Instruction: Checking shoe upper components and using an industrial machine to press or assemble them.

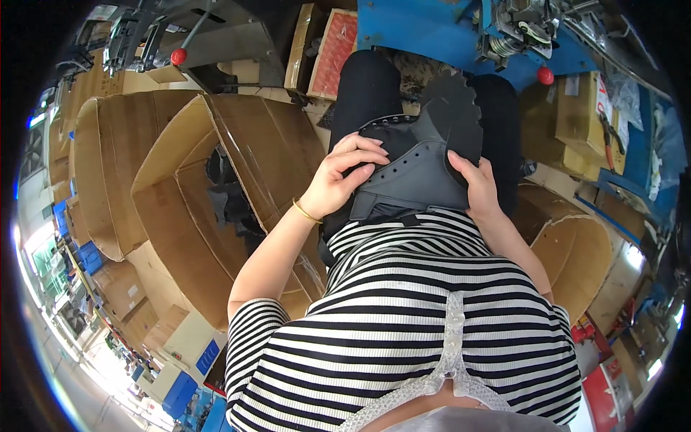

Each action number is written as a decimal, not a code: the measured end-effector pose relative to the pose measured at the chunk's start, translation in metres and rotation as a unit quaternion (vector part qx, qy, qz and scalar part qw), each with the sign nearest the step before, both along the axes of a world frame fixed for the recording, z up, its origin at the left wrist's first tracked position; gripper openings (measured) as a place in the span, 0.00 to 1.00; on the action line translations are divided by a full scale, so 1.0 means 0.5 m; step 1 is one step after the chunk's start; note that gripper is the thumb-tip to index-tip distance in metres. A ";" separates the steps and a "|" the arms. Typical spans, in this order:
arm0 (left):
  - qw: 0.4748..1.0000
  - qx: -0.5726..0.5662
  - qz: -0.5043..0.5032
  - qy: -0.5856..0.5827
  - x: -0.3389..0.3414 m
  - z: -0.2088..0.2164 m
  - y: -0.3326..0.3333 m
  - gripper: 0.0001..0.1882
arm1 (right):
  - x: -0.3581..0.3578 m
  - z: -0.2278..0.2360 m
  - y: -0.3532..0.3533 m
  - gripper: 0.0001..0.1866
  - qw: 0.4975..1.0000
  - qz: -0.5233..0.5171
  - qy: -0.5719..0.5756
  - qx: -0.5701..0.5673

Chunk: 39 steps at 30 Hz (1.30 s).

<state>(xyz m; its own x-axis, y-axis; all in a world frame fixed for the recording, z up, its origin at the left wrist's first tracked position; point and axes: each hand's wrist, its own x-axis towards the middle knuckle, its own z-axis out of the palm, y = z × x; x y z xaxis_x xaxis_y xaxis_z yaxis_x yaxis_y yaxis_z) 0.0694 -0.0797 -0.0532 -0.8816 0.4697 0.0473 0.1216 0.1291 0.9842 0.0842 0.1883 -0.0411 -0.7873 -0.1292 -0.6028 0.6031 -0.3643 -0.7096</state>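
A black boot upper (pixel 410 173) lies across my lap, with a row of eyelets along its opening and a jagged, notched edge at its far end. My left hand (pixel 347 171) has its fingers bent at the eyelet edge, thumb and fingertips closed on the material. On the other side, my right hand (pixel 478 186) grips the upper, its thumb on top and its fingers mostly hidden beneath. A thin gold bangle (pixel 307 212) circles my left wrist.
At my left, an open cardboard box (pixel 173 194) holds black pieces (pixel 232 194). A blue machine (pixel 425 29) with a red knob (pixel 545 75) stands ahead. Pliers (pixel 612 140) rest by a carton (pixel 579 119) at the right. Another open carton (pixel 576 248) is near my right elbow.
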 end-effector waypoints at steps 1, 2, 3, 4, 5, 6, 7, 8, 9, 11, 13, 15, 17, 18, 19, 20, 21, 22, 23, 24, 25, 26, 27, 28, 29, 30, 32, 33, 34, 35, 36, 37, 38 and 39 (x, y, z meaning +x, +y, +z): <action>1.000 0.001 0.000 0.000 0.006 -0.007 0.001 0.09 | -0.001 -0.001 -0.001 0.13 1.000 -0.002 0.001 -0.005; 1.000 -0.018 -0.007 0.014 0.015 -0.012 0.003 0.10 | 0.000 -0.004 0.003 0.13 1.000 -0.002 0.001 -0.004; 0.999 -0.037 -0.013 0.028 0.019 -0.011 0.005 0.10 | 0.001 -0.007 0.008 0.15 1.000 0.010 0.011 0.001; 0.998 -0.046 -0.025 0.034 0.018 -0.011 0.004 0.10 | 0.001 -0.008 0.012 0.17 0.999 0.023 0.022 0.006; 0.998 -0.046 -0.026 0.035 0.022 -0.009 0.005 0.10 | 0.002 -0.004 0.019 0.17 0.999 0.022 0.022 0.006; 0.999 -0.032 -0.017 0.002 0.024 0.011 0.011 0.09 | 0.005 0.009 0.024 0.20 0.998 0.063 0.010 0.016; 0.999 -0.017 -0.008 -0.030 0.027 0.023 0.016 0.09 | 0.011 0.017 0.030 0.24 0.994 0.104 -0.002 0.025; 0.993 0.054 0.007 -0.106 0.030 0.023 0.018 0.08 | 0.025 0.005 0.038 0.30 0.983 0.146 0.019 0.109; 0.993 0.054 0.004 -0.105 0.029 0.026 0.017 0.08 | 0.032 -0.004 0.039 0.28 0.964 0.195 0.052 0.176; 0.998 -0.034 -0.044 -0.017 0.026 0.033 0.014 0.11 | 0.048 0.008 0.066 0.24 0.971 0.224 0.011 0.081; 0.991 -0.102 -0.071 0.057 0.016 0.047 0.025 0.14 | 0.071 0.008 0.064 0.21 0.985 0.159 0.010 0.059; 0.989 -0.088 -0.089 0.075 0.011 0.062 0.041 0.16 | 0.081 0.027 0.054 0.18 0.995 0.093 0.010 0.036; 0.992 -0.069 -0.095 0.051 0.004 0.087 0.052 0.17 | 0.075 0.069 0.037 0.16 0.997 -0.052 -0.056 -0.007; 0.986 -0.087 -0.096 0.101 0.000 0.113 0.064 0.17 | 0.072 0.065 0.052 0.15 0.995 -0.061 -0.065 -0.039; 0.979 -0.105 -0.096 0.149 0.002 0.132 0.072 0.18 | 0.075 0.071 0.056 0.15 0.995 -0.069 -0.063 -0.038; 0.978 -0.103 -0.104 0.151 0.006 0.139 0.081 0.18 | 0.075 0.082 0.057 0.15 0.995 -0.077 -0.067 -0.018; 0.976 -0.109 -0.095 0.162 0.010 0.147 0.089 0.18 | 0.074 0.092 0.059 0.14 0.994 -0.084 -0.070 0.003; 0.975 -0.116 -0.085 0.172 0.012 0.152 0.098 0.18 | 0.072 0.100 0.062 0.14 0.993 -0.093 -0.067 0.003; 0.973 -0.122 -0.075 0.183 0.011 0.156 0.107 0.18 | 0.070 0.107 0.065 0.15 0.989 -0.116 -0.093 -0.011; 0.961 -0.142 -0.071 0.225 0.011 0.151 0.114 0.18 | 0.068 0.111 0.069 0.15 0.983 -0.138 -0.119 -0.026; 0.960 -0.141 -0.077 0.228 0.010 0.148 0.121 0.18 | 0.068 0.114 0.076 0.15 0.982 -0.145 -0.117 -0.026; 0.948 -0.151 -0.084 0.267 0.008 0.146 0.129 0.19 | 0.067 0.116 0.082 0.16 0.980 -0.159 -0.115 -0.034; 0.935 -0.161 -0.089 0.304 0.009 0.143 0.136 0.21 | 0.069 0.117 0.086 0.17 0.978 -0.171 -0.115 -0.042; 0.949 -0.109 -0.073 0.286 0.005 0.135 0.151 0.20 | 0.070 0.120 0.090 0.17 0.977 -0.177 -0.114 -0.044; 0.948 -0.108 -0.079 0.288 0.004 0.132 0.154 0.20 | 0.070 0.124 0.093 0.17 0.970 -0.206 -0.120 -0.050; 0.977 -0.100 -0.078 0.174 0.001 0.130 0.160 0.19 | 0.072 0.127 0.100 0.17 0.962 -0.235 -0.126 -0.056; 0.995 0.004 -0.054 -0.084 0.003 0.126 0.170 0.14 | 0.113 0.059 0.138 0.17 0.959 -0.096 0.123 0.236; 0.995 0.002 -0.058 -0.082 0.005 0.114 0.177 0.14 | 0.120 0.048 0.144 0.16 0.796 0.062 0.344 0.494; 0.990 0.061 -0.028 -0.121 0.006 0.102 0.184 0.13 | 0.128 0.041 0.149 0.16 0.796 0.057 0.344 0.495; 0.980 0.120 0.002 -0.160 0.006 0.093 0.188 0.12 | 0.135 0.035 0.152 0.15 0.801 0.034 0.339 0.492; 0.971 0.128 -0.003 -0.202 0.009 0.094 0.191 0.14 | 0.131 0.045 0.149 0.14 0.807 0.010 0.333 0.487; 0.975 0.116 -0.027 -0.189 0.009 0.096 0.192 0.17 | 0.124 0.055 0.141 0.14 0.807 0.004 0.333 0.487; 0.980 0.111 -0.046 -0.160 0.008 0.099 0.194 0.18 | 0.114 0.066 0.127 0.14 0.940 -0.161 0.224 0.202; 0.983 0.108 -0.067 -0.130 0.005 0.109 0.201 0.20 | 0.105 0.077 0.121 0.14 0.942 -0.304 0.088 -0.110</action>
